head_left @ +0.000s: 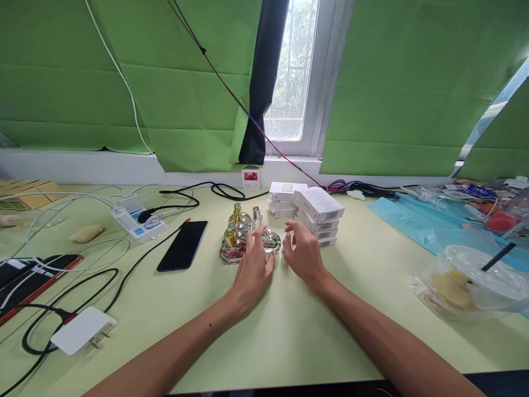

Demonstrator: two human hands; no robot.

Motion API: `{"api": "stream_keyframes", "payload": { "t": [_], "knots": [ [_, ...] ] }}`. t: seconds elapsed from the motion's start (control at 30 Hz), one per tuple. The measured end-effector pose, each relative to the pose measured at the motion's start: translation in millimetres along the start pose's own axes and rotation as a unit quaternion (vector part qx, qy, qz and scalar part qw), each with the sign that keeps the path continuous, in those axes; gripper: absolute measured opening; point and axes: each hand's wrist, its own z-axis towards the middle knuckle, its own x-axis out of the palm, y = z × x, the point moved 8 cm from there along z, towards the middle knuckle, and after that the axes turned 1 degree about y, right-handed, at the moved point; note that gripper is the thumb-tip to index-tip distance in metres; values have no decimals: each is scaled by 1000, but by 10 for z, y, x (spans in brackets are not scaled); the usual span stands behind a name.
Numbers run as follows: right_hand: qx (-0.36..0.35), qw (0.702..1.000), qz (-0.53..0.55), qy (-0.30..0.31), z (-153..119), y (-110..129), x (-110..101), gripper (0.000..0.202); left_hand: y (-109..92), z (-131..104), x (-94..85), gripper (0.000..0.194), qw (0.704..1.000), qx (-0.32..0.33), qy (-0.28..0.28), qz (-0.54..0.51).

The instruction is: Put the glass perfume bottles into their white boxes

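Note:
Several small clear glass bottles (233,255) with shiny gold or silver tops stand close together in the middle of the table, some with reddish tints inside. My left hand (255,267) is at their near right side, its fingers stretched forward and its thumb apart. Between my hands sits a glass bottle (271,240) with a silvery top, partly covered by my left fingers; whether they touch it is unclear. My right hand (305,251) is just right of it, fingers loosely bent and apart, with nothing visible in them. Beyond it are stacked white boxes (320,205) with barcodes.
A black phone (182,246) lies left of the bottles, near a white power strip (138,218) and trailing cables. A white charger (84,330) is at the near left. To the right are a bagged drink cup (475,281) and blue sheeting (413,218).

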Motion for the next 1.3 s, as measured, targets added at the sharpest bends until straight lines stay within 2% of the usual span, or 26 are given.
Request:
{"api": "stream_keyframes", "payload": {
  "t": [0.1, 0.23, 0.47, 0.63, 1.03, 1.3],
  "knots": [
    [9, 995, -100, 21, 23, 32, -16, 22, -9, -5, 10, 53, 1000, 0, 3, 4],
    [23, 977, -197, 80, 33, 41, 18, 11, -4, -15, 15, 52, 1000, -8, 6, 11],
    [97, 952, -213, 196, -21, 83, 99, 6, -8, -20, 13, 55, 1000, -17, 11, 7],
    [103, 932, -248, 245, -92, 169, 149, 12, -16, -21, 8, 53, 1000, -23, 11, 11],
    [143, 911, -256, 291, -164, 126, 242, 32, 4, -17, 14, 54, 1000, -9, 6, 14],
    [128, 905, -282, 292, -172, 128, 261, 39, -10, -12, 3, 55, 1000, 1, -2, 22]
  ]
}}
